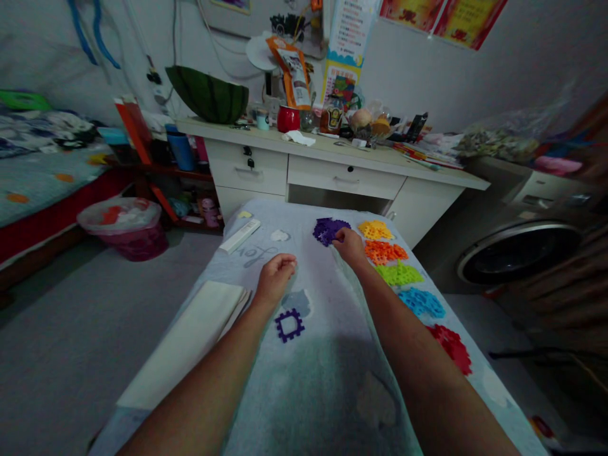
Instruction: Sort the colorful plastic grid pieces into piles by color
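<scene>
The purple pile (325, 229) is lying toward the far end of the cloth-covered surface (332, 310), and the right hand (349, 246) is touching its near right edge, the grip looking narrow. A purple square frame (291, 335) is lying apart, nearer the person; beyond it, the left hand (277, 275) is curling its fingers loosely. Picking should be going best if the fingertips are pinching one piece by its rim and lifting gently, since notched edges may be catching on neighbours. The fingers are hiding their own contact, so I cannot tell whether either grip is holding anything. Overlapping pieces are blurring together, and the right forearm is partly covering the red pile (453, 349).
</scene>
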A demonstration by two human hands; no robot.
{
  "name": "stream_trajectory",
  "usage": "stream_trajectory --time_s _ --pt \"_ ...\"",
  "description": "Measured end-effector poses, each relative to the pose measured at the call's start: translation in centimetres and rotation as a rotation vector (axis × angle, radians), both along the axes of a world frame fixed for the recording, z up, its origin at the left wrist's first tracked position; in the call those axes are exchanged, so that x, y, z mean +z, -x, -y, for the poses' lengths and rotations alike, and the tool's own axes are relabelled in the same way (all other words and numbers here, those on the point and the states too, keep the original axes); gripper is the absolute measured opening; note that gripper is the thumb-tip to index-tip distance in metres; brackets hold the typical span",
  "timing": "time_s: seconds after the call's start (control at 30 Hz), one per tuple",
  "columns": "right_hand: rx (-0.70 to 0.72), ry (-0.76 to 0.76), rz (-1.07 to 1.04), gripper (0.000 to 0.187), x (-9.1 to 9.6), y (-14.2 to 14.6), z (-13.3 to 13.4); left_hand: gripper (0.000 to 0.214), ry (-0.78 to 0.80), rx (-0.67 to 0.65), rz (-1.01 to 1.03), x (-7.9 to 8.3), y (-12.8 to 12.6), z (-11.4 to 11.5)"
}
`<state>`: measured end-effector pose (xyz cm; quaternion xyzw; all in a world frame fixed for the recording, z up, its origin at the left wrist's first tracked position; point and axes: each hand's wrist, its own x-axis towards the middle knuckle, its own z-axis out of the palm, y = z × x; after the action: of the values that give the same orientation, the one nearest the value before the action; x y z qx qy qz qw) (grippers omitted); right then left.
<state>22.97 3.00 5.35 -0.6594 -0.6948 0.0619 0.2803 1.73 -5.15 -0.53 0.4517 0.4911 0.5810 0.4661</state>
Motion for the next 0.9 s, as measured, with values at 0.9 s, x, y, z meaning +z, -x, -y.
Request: stream_trajectory --time_s 0.9 --pt "0.394 0.279 -0.215 0.012 0.2 2.8 4.4 0.021 0.011 0.008 0.071 1.4 -0.2 0.5"
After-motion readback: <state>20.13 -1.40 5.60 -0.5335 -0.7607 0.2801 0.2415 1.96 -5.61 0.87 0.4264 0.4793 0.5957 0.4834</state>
